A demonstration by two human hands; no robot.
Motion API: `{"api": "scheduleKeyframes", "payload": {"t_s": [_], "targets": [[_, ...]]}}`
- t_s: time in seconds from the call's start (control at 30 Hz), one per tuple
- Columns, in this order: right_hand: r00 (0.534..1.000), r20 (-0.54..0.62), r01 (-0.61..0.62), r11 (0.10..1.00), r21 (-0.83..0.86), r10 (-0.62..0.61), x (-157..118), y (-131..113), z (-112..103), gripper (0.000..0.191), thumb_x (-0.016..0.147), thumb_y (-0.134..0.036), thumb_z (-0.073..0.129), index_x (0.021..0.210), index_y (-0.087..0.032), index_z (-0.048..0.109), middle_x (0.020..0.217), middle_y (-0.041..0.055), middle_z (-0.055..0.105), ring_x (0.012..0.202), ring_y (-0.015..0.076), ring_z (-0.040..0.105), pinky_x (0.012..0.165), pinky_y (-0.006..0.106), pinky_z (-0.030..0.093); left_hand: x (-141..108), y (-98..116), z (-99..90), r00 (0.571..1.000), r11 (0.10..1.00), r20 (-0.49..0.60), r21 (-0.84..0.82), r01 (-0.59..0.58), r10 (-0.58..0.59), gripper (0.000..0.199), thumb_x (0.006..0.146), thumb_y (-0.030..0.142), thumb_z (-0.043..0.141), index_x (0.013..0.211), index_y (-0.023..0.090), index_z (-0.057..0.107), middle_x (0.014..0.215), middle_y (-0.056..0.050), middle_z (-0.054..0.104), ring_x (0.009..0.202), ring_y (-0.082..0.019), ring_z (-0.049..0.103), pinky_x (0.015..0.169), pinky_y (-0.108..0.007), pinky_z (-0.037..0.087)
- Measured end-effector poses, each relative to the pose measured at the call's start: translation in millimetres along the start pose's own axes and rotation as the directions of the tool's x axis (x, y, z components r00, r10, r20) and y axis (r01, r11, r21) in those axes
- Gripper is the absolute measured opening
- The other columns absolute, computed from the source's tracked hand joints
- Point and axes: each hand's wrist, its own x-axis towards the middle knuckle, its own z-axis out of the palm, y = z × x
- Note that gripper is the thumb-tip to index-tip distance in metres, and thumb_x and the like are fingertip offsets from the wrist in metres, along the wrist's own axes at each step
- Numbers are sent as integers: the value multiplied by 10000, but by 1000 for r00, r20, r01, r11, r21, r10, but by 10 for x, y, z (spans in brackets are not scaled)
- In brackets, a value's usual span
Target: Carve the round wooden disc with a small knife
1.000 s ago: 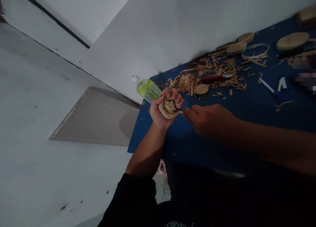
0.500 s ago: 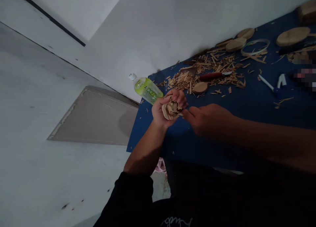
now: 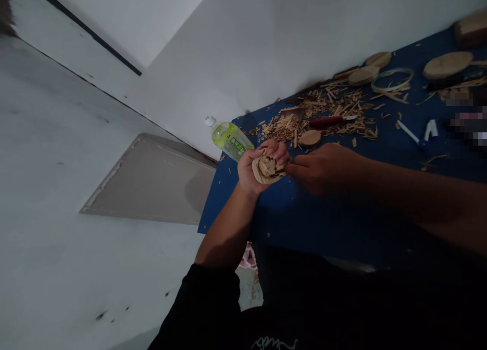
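My left hand (image 3: 248, 171) is curled around a small hollowed piece of pale wood (image 3: 267, 168), its fingers over the top edge. The hollow looks rough and dark in places. My right hand (image 3: 322, 168) comes in from the right, fingers closed on a small knife (image 3: 280, 174) at the wood's edge. Most of that knife is hidden by my fingers and the wood.
A blue-covered table (image 3: 243, 203) carries a heap of wood shavings (image 3: 289, 124), a red-handled knife (image 3: 330, 120), wooden discs (image 3: 310, 138) and a blue-and-white tool (image 3: 426, 136). A plastic bottle of green liquid (image 3: 230, 140) lies beside my left hand. A white wall stands beyond.
My right hand has moved closer to the wood, and the small knife's tip no longer shows clear of it. The wood has turned slightly in my left hand.
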Motion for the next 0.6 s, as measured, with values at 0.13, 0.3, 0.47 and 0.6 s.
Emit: {"api": "scheduleKeyframes", "payload": {"t_s": [0.13, 0.3, 0.47, 0.6], "targets": [[997, -47, -55, 999, -1, 55, -7, -47, 16, 417, 1143, -270, 405, 1312, -163, 771, 1017, 132, 764, 734, 219, 577, 653, 391, 233, 6, -2, 6, 988, 994, -105, -17, -112, 110, 286, 888, 390, 661, 776, 234, 448, 786, -29, 466, 684, -192, 555, 713, -378, 565], [989, -39, -141, 990, -10, 140, 7, -189, 62, 385, 1118, -198, 383, 1248, -141, 742, 984, 134, 730, 692, 219, 571, 625, 379, 256, 23, 4, 25, 966, 973, -120, 61, -225, 231, 234, 863, 339, 636, 757, 232, 458, 784, -20, 456, 698, -179, 535, 789, -361, 586], [985, -72, -162, 986, -28, 159, 9, -325, 112, 314, 1123, -198, 398, 1173, -159, 705, 965, 124, 720, 705, 239, 628, 589, 370, 233, 8, -25, 58, 944, 958, -182, 142, -251, 274, 243, 870, 378, 620, 760, 238, 454, 797, -15, 433, 716, -180, 537, 828, -351, 588], [969, -97, -227, 973, 31, 229, 13, -418, 126, 361, 1160, -242, 364, 1157, -157, 715, 974, 121, 734, 719, 234, 644, 592, 363, 257, -20, -46, 72, 939, 945, -100, 22, -327, 328, 215, 851, 332, 664, 791, 232, 483, 817, -15, 452, 731, -171, 553, 837, -362, 606]]}}
